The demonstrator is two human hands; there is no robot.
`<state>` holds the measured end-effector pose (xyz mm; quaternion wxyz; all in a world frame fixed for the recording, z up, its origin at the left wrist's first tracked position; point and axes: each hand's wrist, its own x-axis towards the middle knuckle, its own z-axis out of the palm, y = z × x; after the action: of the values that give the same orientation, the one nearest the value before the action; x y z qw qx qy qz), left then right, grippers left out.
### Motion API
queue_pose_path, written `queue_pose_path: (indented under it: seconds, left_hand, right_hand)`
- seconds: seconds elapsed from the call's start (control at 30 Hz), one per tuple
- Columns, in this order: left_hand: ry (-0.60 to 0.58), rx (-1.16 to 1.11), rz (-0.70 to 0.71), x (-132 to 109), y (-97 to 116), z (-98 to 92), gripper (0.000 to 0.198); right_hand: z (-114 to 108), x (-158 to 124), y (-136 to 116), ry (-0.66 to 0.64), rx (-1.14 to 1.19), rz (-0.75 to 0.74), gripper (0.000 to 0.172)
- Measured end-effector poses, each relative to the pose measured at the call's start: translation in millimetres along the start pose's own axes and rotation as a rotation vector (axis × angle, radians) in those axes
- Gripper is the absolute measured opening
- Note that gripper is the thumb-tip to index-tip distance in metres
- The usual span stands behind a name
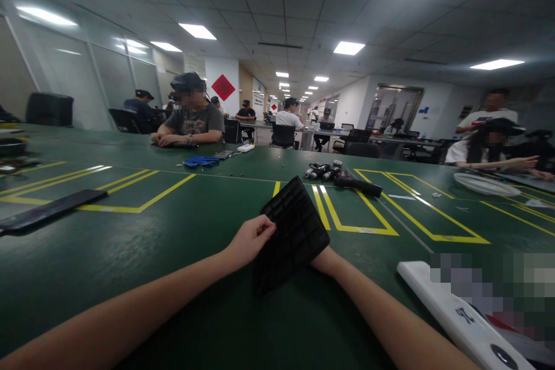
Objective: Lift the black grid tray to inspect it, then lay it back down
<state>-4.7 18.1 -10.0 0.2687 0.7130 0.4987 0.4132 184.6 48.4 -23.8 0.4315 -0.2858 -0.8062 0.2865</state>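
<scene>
We see a dark green table [121,248], its top divided into boxes by yellow tape [459,239]. On our left a long dark slab [52,211] lies across some of that tape. Farther back we have a blue glove [200,161] beside a small white box [245,148]; right of centre, a jumble of black hardware [323,171]. A long white case [462,312] with dark markings lies at our near right.

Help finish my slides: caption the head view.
Left hand holds a gridded black panel, right hand partly hidden behind it, over a green table with yellow tape.
</scene>
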Motion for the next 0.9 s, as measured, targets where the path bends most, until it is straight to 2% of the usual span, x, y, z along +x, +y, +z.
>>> queue_pose_path:
  seconds: [0.1,0.23,0.33,0.57,0.77,0.9]
  left_hand:
    - [-0.007,0.132,0.026,0,-1,-1.4,0.021]
    - [0.070,0.281,-0.032,2,3,-2.7,0.032]
    - [0.084,0.297,-0.023,1,6,-3.6,0.031]
    - [0.035,0.361,-0.010,1,8,-4.3,0.025]
    - [0.012,0.347,-0.021,-1,12,-5.1,0.024]
    - [0.013,0.445,0.021,0,12,-3.2,0.029]
  right_hand:
    - [-1,0,-1,-0.043,-0.005,-0.023,0.031]
    - [-1,0,1,-0.063,-0.055,-0.008,0.034]
    - [0,0,3,-0.067,-0.087,-0.014,0.036]
    - [4,0,11,-0.056,-0.121,-0.022,0.038]
    - [4,-1,6,-0.018,-0.024,-0.050,0.030]
    - [3,-1,1,-0.016,-0.013,-0.046,0.028]
